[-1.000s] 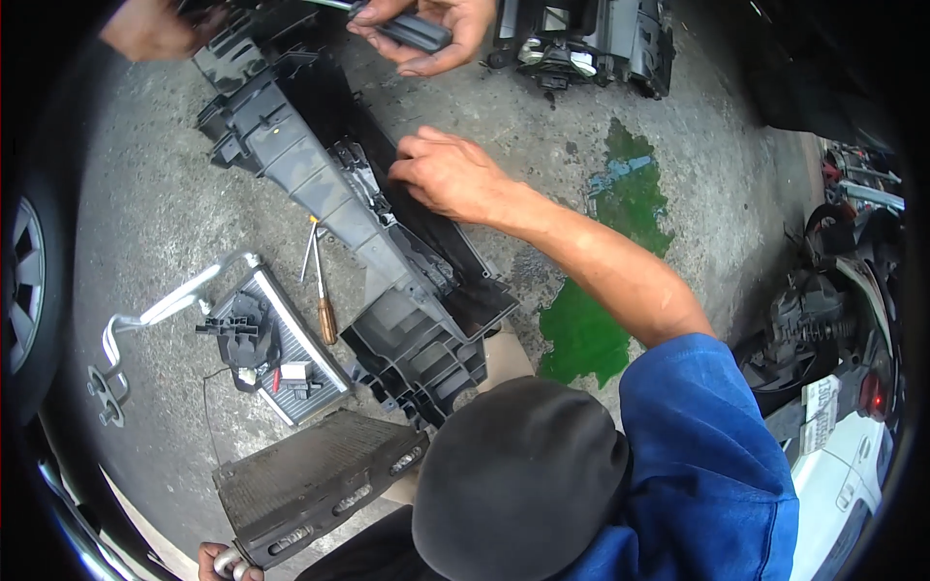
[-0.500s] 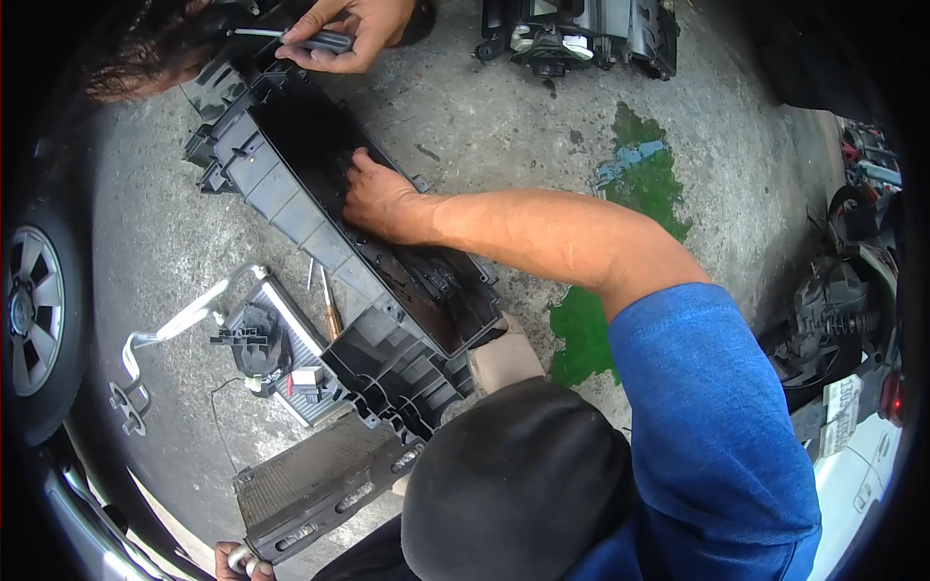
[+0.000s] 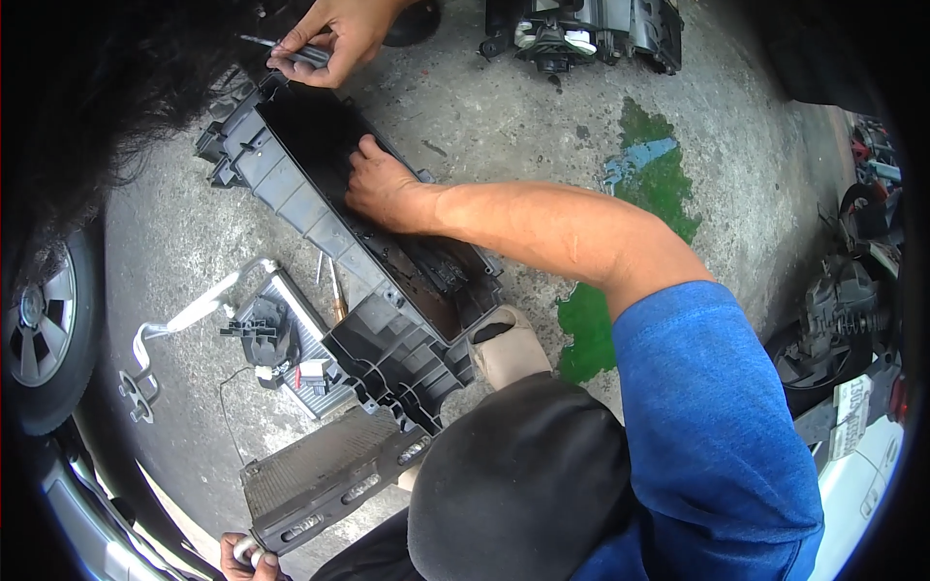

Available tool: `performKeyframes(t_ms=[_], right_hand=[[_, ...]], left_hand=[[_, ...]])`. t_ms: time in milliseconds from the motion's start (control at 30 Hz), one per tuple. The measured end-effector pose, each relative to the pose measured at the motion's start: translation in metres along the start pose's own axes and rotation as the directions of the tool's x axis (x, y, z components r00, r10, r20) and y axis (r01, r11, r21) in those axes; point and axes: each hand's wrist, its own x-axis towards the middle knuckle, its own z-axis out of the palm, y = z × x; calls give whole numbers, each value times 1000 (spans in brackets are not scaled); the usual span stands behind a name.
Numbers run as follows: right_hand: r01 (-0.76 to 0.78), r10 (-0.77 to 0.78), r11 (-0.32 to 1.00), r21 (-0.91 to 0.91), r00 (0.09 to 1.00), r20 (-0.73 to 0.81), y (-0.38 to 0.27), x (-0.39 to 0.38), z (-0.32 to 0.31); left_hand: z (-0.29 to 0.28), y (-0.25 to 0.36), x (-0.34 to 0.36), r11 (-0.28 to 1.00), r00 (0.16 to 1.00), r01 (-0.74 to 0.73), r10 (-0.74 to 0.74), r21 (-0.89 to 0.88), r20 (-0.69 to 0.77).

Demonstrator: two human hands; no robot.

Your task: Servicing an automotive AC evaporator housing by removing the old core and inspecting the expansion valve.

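Note:
My right hand (image 3: 386, 192) reaches into a long black plastic housing (image 3: 291, 198), part of a car's air unit by its look. Its thumb points up and its fingers curl down; whatever they grip is hidden. At the lower left, my left hand (image 3: 249, 558) closes around the silver pipe end of a dirty finned evaporator core (image 3: 315, 463). The core lies slanted by the housing's near end. Across the housing, a co-worker's hand (image 3: 344, 39) holds a grey-handled screwdriver (image 3: 308, 55) over its far end.
A finned core with a silver pipe (image 3: 199, 310) and a black bracket part (image 3: 266, 334) lies left of the housing, near a wooden-handled tool (image 3: 338, 295). Green liquid (image 3: 586, 334) spreads on the concrete at right. Another black unit (image 3: 586, 34) stands behind; car wheels and parts flank both sides.
The co-worker's dark hair now covers more of the upper left, and their screwdriver hand has shifted slightly left. My hands keep nearly the same places; the view has moved a little.

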Motion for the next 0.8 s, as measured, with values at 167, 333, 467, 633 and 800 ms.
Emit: performKeyframes(t_ms=[167, 333, 467, 633, 800], right_hand=[[-121, 195, 896, 428, 971, -135, 53, -14, -24], [-288, 333, 313, 905, 926, 179, 106, -55, -17], [-207, 416, 417, 885, 909, 16, 94, -69, -3], [12, 57, 943, 332, 979, -197, 43, -32, -19], [116, -116, 993, 15, 993, -1, 3, -5, -1]], left_hand=[[-3, 0, 1, 1000, 1000, 1, -1, 1, -17], [4, 13, 2, 1000, 1000, 3, -3, 1, -13], [2, 15, 8, 1000, 1000, -20, 20, -8, 7], [-8, -1, 17, 998, 998, -70, 70, -3, 2], [-14, -20, 14, 999, 1000, -9, 9, 34, -16]])
